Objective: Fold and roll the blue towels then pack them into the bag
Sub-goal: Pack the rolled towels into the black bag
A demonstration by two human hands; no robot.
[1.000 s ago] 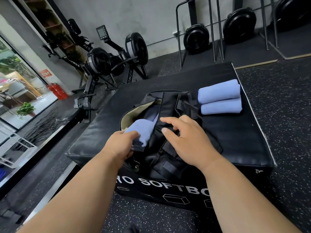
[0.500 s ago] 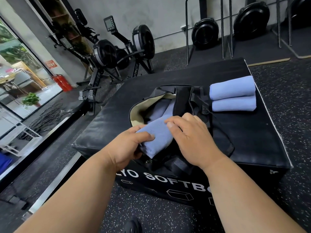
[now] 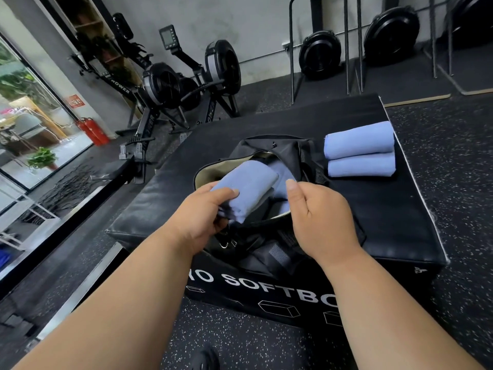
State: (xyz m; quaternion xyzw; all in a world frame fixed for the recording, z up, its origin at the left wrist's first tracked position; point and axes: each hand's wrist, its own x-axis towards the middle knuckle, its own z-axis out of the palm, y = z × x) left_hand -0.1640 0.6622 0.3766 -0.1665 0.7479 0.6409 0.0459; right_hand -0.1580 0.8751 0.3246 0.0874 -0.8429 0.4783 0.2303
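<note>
Two hands are in view: the left hand (image 3: 198, 220) and the right hand (image 3: 321, 220). There is one black bag (image 3: 282, 156) and one black soft box (image 3: 386, 209). Rolled blue towels outside the bag number three: one at the bag's mouth (image 3: 248, 188) and two stacked at the right (image 3: 358, 140) (image 3: 361, 165). More blue cloth shows inside the bag, its count unclear. Far left stand two rowing machines (image 3: 162, 86) (image 3: 222, 65) and two red fire extinguishers (image 3: 93, 130).
</note>
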